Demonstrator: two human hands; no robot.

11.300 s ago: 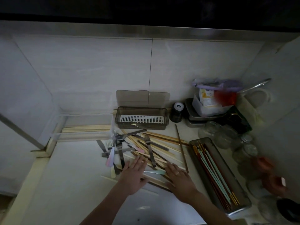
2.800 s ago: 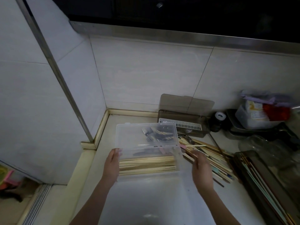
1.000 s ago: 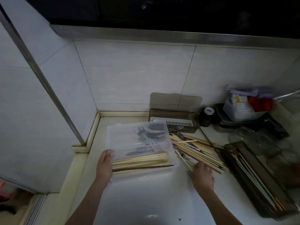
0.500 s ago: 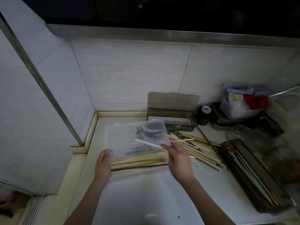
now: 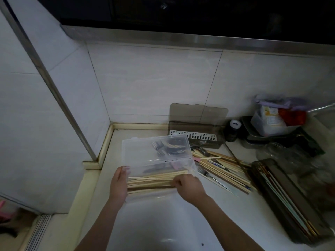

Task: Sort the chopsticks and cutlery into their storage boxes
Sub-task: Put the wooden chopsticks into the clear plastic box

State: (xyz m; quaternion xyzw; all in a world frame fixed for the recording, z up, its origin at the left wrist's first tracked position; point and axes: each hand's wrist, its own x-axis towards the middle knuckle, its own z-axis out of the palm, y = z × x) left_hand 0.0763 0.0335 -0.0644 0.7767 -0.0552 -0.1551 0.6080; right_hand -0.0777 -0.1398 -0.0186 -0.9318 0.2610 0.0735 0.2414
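A clear plastic box [image 5: 137,147] stands open on the white counter, its lid tilted up at the back. Pale wooden chopsticks [image 5: 150,180] lie side by side in it. My left hand [image 5: 118,183] grips the box's left end. My right hand [image 5: 187,185] is over the box's right end, fingers pinched on a thin wooden chopstick that lies slanted on top of the others. A loose pile of chopsticks and cutlery [image 5: 223,169] lies to the right. Forks show dimly through the lid.
A dark tinted box with a white grid insert [image 5: 195,135] stands open against the wall. A long dark box with coloured chopsticks [image 5: 282,198] lies at the right. Jars, a tray and tubs crowd the back right corner. The counter's raised rim [image 5: 107,142] runs along the left.
My right hand picked one chopstick from the pile and carried it left and down into the clear box. My left hand stayed on the box's end.
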